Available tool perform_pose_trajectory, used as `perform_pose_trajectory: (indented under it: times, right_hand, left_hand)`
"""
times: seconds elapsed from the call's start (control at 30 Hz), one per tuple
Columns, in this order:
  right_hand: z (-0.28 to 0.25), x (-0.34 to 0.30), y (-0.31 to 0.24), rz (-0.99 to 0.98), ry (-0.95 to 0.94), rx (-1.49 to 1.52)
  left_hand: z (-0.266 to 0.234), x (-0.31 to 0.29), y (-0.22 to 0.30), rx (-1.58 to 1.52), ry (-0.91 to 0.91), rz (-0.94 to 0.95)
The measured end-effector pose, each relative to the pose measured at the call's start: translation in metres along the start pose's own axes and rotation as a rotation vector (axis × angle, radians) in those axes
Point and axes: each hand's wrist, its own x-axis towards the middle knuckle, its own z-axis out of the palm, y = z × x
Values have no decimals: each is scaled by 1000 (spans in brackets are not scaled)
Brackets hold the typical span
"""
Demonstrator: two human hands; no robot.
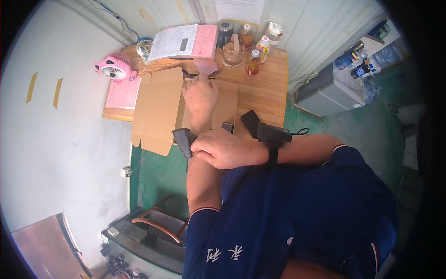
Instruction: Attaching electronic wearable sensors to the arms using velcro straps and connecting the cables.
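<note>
One flat, unfolded cardboard box (160, 109) lies on the wooden counter (265, 88), overhanging its near edge. The left hand (200, 95) presses flat on it, fingers extended, gripping nothing. The right hand (223, 149) curls over the left wrist's black device (183, 141). Behind stand four bottles (253, 63), one pink fan (114, 69) and one glass jar (232, 53).

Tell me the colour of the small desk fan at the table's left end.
Pink, with a white grille; the fan shows best in the head view.

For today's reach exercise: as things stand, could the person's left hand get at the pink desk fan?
Probably yes. The left hand rests on the flat cardboard box, and the pink fan stands off to its left on the wooden table, with only flat cardboard between.
</note>
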Motion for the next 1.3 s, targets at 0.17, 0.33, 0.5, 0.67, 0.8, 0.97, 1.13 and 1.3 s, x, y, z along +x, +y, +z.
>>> perform_pose_trajectory:
  times: [0.17, 0.33, 0.5, 0.67, 0.8, 0.97, 1.13, 1.3]
  right_hand:
    - [-19, -9, 9, 120, 40, -8]
    - [-24, -17, 33, 72, 108, -17]
    - [-29, -11, 24, 175, 50, -4]
    - [-24, -18, 25, 420, 30, 401]
    - [-40, -10, 22, 789, -172, 809]
    - [-46, -7, 18, 859, -252, 762]
    - [-73, -2, 26, 657, -303, 342]
    - [-89, 6, 19, 299, -435, -95]
  left_hand:
    - [2, -5, 0, -594, -25, -370]
    - [-19, 19, 0, -1271, 90, -651]
    - [-34, 17, 2, -1404, 133, -723]
    - [-40, 16, 2, -1536, 175, -773]
    - [-42, 11, 9, -1365, 192, -684]
    - [-41, 9, 17, -1225, 171, -590]
    - [-40, 2, 21, -1150, 132, -522]
    - [-37, -1, 19, -1189, 189, -514]
